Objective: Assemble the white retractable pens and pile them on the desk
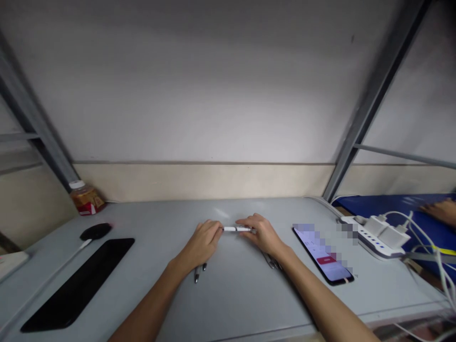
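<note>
A white pen [231, 229] lies level between my two hands, over the middle of the grey desk [231, 304]. My left hand [206, 241] has its fingers closed around the pen's left end. At the other end, the thumb and fingers of my right hand [261, 233] pinch the pen. Dark tips of pens [196, 275] stick out beneath my left wrist; their other ends are hidden. More pens [271, 262] lie partly covered by my right forearm.
To the right are a lit phone [326, 256] and a white power strip [374, 240] with chargers and cables. On the left lie a long black panel [81, 285], a round black charger [95, 232] and a jar [86, 197]. Another person's hand [441, 210] is at far right.
</note>
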Demonstrator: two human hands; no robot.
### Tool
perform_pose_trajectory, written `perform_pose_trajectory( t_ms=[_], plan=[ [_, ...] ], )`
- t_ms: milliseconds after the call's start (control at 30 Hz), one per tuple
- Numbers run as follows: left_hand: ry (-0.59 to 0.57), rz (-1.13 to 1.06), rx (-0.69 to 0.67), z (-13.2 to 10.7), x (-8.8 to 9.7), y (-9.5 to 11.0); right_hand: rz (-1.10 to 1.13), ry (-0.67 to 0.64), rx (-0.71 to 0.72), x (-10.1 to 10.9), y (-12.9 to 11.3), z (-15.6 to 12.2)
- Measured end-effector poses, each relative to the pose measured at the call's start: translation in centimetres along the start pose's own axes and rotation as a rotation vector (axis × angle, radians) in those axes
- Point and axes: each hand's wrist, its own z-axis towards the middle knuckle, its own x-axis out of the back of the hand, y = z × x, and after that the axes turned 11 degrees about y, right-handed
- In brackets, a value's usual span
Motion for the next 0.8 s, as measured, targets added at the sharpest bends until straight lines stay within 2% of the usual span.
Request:
perform_pose_trajectory(
  t_ms=[167,367,600,800],
  plan=[
    [-0.009,-0.001,0.0,0.04,0.05,-0.21,0.057,-0.04,-0.017,0.31,-0.6,0.11],
    [-0.048,-0.032,0.011,-0.04,-0.24,-0.36,0.095,-0.001,-0.019,0.2,-0.78,0.18],
    [-0.025,-0.022,0.017,0.01,-0.07,0.36,0.096,-0.121,-0.235,0.06,-0.84,0.05],
    [0.02,-0.037,0.049,0.08,-0.14,-0.04,0.257,-0.061,-0.265,0.64,-0.89,0.21]
  ],
)
